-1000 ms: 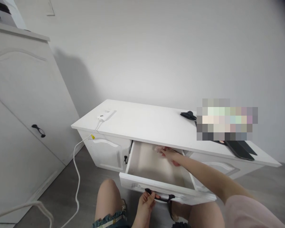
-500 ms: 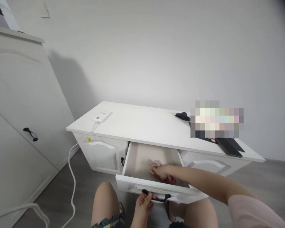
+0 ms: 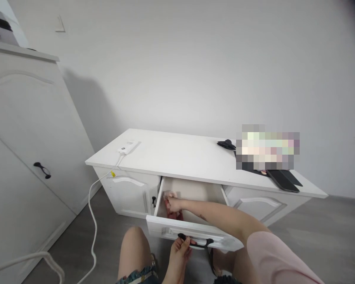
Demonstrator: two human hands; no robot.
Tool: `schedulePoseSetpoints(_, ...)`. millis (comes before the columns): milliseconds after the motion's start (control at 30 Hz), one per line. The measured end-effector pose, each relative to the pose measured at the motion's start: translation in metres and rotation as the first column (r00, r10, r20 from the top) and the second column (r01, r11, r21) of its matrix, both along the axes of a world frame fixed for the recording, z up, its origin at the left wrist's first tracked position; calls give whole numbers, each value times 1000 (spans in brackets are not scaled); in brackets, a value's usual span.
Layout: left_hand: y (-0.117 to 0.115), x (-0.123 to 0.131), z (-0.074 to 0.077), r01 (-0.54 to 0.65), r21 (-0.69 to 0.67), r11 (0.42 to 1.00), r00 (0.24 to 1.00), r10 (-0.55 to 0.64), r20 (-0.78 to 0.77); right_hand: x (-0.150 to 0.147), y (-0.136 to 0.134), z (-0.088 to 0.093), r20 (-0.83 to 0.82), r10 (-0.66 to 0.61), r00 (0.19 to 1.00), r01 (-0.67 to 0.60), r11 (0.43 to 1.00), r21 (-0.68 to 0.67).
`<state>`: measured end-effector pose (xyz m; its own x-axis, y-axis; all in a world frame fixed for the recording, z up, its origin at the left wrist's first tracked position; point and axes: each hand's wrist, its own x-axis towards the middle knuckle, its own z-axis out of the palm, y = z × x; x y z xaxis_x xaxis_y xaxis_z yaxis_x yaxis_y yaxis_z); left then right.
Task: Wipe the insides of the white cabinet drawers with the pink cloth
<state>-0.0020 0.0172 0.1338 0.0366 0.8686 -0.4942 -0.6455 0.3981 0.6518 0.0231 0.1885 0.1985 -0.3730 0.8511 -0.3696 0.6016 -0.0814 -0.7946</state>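
Note:
A white drawer [image 3: 195, 232] is pulled out from the middle of the low white cabinet [image 3: 171, 154]. My left hand [image 3: 181, 250] is closed round the left part of the black handle [image 3: 202, 242] on the drawer front. Inside the drawer, at its left side, my right hand [image 3: 175, 204] is closed on a crumpled reddish-pink cloth [image 3: 174, 215], part of which lies on the drawer bottom. Its upper part looks paler and is blurred.
On the cabinet top are a white power strip [image 3: 127, 148] with a cable [image 3: 93, 213] hanging down, a black object [image 3: 226, 144], a dark flat case [image 3: 282, 180] and a pixelated item [image 3: 268, 148]. A tall white cupboard [image 3: 20, 118] stands left.
My right hand has moved left inside the drawer, carrying the pink cloth to the left side. My left hand stays on the handle. The view has shifted slightly.

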Motion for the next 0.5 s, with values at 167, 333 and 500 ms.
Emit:
schedulePoseSetpoints(167, 4, 1, -3, 43, 34, 998, 999, -42, -22, 14, 15, 19, -15, 68, 998, -69, 984, -162)
schedulePoseSetpoints(333, 16, 4, -9, 14, 4, 1000, 999, -14, -30, 43, 20, 81, -171, 197, 965, -214, 973, -89)
schedulePoseSetpoints(500, 28, 4, 10, 5, 66, 998, 1000, -4, -24, 35, -14, 126, -100, 425, 899, -366, 859, 357)
